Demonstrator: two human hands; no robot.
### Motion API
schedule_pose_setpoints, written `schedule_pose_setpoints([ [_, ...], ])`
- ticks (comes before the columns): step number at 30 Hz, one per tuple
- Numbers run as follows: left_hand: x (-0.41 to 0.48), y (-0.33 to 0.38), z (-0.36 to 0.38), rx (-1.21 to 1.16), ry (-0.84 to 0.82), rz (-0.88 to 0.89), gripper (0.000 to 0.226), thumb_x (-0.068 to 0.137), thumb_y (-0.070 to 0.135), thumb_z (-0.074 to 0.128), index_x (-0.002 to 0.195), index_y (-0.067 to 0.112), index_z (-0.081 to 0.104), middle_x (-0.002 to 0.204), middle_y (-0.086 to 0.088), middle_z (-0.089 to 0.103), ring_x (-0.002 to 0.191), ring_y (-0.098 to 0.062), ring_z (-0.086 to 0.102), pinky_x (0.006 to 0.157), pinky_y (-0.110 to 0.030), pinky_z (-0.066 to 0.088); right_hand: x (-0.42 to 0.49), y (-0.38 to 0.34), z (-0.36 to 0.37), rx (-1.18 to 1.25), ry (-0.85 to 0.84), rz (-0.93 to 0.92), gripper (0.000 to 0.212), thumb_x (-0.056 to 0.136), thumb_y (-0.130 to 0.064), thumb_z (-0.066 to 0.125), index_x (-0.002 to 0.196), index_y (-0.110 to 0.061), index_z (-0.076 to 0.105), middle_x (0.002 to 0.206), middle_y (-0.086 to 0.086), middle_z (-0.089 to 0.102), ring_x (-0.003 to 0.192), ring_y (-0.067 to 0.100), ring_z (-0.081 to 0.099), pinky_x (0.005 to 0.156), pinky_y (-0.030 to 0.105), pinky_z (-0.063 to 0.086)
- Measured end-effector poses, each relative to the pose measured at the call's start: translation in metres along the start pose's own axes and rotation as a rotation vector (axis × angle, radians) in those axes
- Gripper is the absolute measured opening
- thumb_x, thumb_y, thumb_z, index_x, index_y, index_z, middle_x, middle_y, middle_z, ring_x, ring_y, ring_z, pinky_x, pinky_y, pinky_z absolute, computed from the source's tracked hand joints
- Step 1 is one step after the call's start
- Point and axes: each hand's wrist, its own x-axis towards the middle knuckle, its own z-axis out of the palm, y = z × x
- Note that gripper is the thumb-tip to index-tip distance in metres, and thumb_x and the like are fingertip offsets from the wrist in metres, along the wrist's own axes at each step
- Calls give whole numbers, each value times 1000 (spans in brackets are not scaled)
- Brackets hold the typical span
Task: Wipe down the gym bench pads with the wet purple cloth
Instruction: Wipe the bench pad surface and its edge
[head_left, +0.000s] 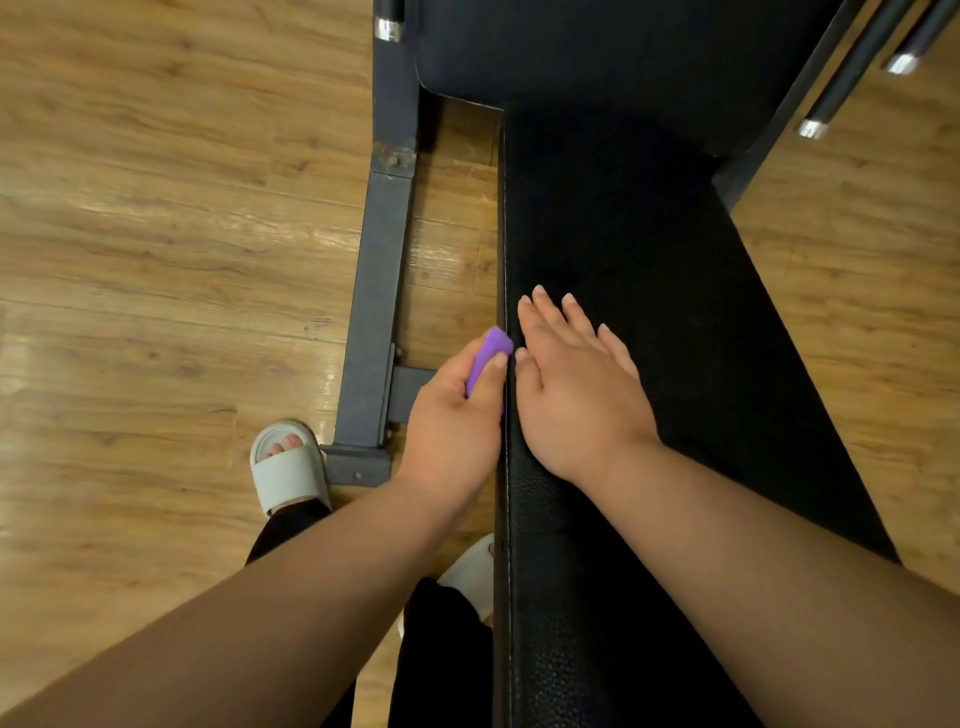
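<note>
The purple cloth (492, 349) is bunched in my left hand (457, 415), fingers curled round it, held against the left side edge of the long bench pad (675, 291). My right hand (571, 384) lies flat on the pad's top just inside that edge, fingers straight, holding nothing. I judge I'm wiping the side wall. Next I should draw the cloth along this edge, then move it onto the top and the wider pad (597, 57) beyond.
</note>
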Motion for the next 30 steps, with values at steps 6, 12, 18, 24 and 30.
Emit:
schedule_pose_setpoints([
  [6,33,12,11,-32,47,-54,35,99,28,52,133,23,56,125,6,64,117,-8,58,107,-36,44,-1,0,-1,-9,-5,-4,52,104,-30,20,154,-27,6,162,-12,-1,148,7,-8,120,32,-4],
  [12,3,-1,4,-10,38,5,36,99,26,52,135,22,56,127,7,63,118,-6,57,108,-35,43,-1,-1,-2,-6,-16,1,52,104,-30,18,155,-27,6,162,-11,-2,148,7,-9,121,34,-3],
  [18,29,13,11,13,73,-46,37,101,30,49,136,22,54,125,5,62,116,-10,57,105,-36,45,0,0,0,-23,-2,-12,51,105,-31,19,154,-27,6,162,-11,-1,148,9,-8,121,35,-3],
  [24,15,11,10,-12,61,-6,35,101,25,50,136,24,54,129,11,60,117,-1,55,106,-26,42,2,1,0,-5,-1,-10,51,104,-32,18,154,-28,7,162,-12,-1,148,7,-8,121,35,-3],
  [30,19,7,6,14,22,-22,36,100,28,50,136,24,54,127,9,62,116,-2,56,106,-30,43,1,-2,-2,-17,-1,14,52,104,-31,19,154,-28,7,162,-12,0,148,7,-7,121,34,-3],
])
